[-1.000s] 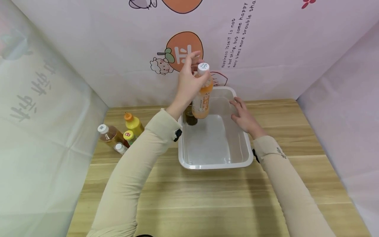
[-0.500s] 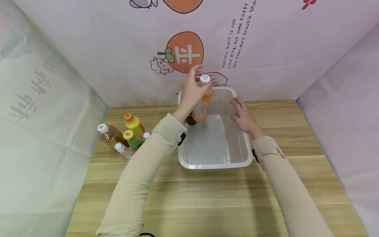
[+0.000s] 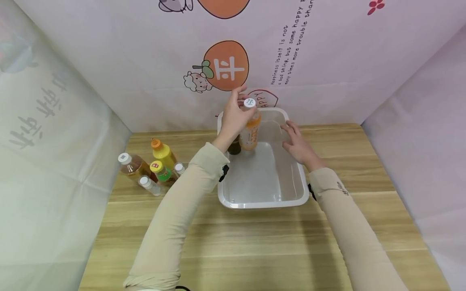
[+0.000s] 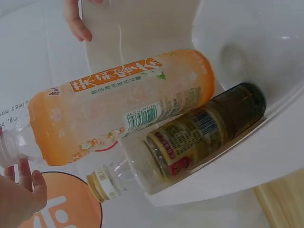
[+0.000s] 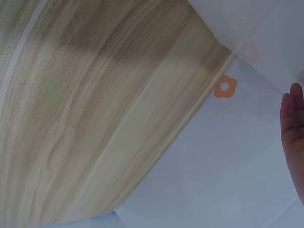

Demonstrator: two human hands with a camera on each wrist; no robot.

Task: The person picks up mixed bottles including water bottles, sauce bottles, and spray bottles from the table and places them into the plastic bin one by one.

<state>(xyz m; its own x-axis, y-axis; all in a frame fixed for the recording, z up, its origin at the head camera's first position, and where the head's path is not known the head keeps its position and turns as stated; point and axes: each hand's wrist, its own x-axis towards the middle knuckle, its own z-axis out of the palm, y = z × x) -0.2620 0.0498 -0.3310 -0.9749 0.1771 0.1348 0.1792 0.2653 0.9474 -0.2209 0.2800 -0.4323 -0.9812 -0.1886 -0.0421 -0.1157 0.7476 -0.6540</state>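
My left hand (image 3: 234, 115) pinches an orange drink bottle (image 3: 251, 133) at its neck, just under the white cap. The bottle is upright inside a grey-white plastic basin (image 3: 263, 205), near the back left; whether its base touches the floor I cannot tell. Close beside it stands a dark sauce bottle (image 4: 204, 135) with a gold cap, partly hidden by my left hand in the head view. My right hand (image 3: 300, 147) rests at the basin's right rim, fingers fairly straight and the thumb on the inner side. The right wrist view catches only part of this hand (image 5: 294, 133).
Left of the basin stand a brown bottle (image 3: 135, 166), a yellow squeeze bottle (image 3: 164, 153), a yellow-capped jar (image 3: 163, 173) and small white-capped bottles (image 3: 150, 186). A printed cloth (image 3: 145, 72) hangs behind the wooden table (image 3: 233, 250).
My left hand has lowered the orange drink bottle into the basin, beside the dark bottle. More of the small bottles on the left now show past my sleeve. My right hand stays at the rim.
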